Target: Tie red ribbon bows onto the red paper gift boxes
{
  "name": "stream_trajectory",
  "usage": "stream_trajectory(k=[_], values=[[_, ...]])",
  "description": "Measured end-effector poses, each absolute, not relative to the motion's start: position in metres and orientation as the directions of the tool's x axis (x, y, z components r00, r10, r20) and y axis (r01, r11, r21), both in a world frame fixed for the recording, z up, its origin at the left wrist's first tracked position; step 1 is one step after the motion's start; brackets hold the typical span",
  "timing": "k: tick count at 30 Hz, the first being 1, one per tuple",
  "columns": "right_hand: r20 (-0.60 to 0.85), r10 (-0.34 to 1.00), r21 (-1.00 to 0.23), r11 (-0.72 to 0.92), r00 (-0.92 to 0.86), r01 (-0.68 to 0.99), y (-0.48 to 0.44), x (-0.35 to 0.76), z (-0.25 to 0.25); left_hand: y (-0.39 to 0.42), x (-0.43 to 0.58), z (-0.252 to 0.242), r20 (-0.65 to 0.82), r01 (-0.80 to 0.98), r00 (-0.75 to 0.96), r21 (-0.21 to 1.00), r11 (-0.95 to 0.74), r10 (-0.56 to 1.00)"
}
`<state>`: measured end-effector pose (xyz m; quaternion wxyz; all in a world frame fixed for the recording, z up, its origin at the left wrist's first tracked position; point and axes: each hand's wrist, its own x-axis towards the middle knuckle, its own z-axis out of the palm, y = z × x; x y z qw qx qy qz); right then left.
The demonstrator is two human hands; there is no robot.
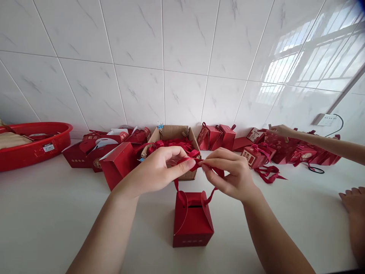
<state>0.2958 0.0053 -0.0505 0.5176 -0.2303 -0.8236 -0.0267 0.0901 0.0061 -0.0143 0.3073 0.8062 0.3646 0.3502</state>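
In front of me on the white surface stands a small red gift box (194,220), its top flaps folded together. A red ribbon (211,195) runs through the flaps on both sides and rises to my hands. My left hand (161,169) pinches the ribbon between thumb and fingers above the box. Close beside it, my right hand (229,171) pinches the ribbon too, fingertips nearly touching the left thumb. Behind my hands sits a cardboard box (171,131) filled with red ribbons (171,145), partly hidden by my hands.
On the left are a red plastic basin (61,142) and several red boxes (118,163). More red boxes (219,137) line the tiled wall (185,91). At right, a loose ribbon (269,174) lies near another person's reaching hand (282,130) and a bare foot (355,205).
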Motion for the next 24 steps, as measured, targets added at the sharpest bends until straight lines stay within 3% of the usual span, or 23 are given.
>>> stream_trajectory(k=[5,11,16,20,24], values=[[0.874,0.343,-0.170,0.879,-0.344,0.445,0.008,0.296,-0.053,0.010,0.087,-0.016,0.398,0.319,0.419,0.777,-0.543,0.816],[0.877,0.356,-0.179,0.866,-0.324,0.467,0.010,0.296,-0.053,0.006,0.092,-0.011,0.336,0.337,0.508,0.770,-0.542,0.793],[0.874,0.365,-0.209,0.878,-0.320,0.430,0.011,0.297,-0.052,0.005,0.092,-0.014,0.412,0.378,0.539,0.661,-0.648,0.735],[0.806,0.526,-0.440,0.839,-0.270,0.320,0.013,0.298,-0.051,0.002,0.089,-0.021,0.530,0.498,0.481,0.490,-0.715,0.699],[0.691,0.693,-0.680,0.720,-0.206,0.142,0.019,0.298,-0.050,-0.002,0.087,-0.021,0.617,0.597,0.519,0.233,-0.768,0.591]])
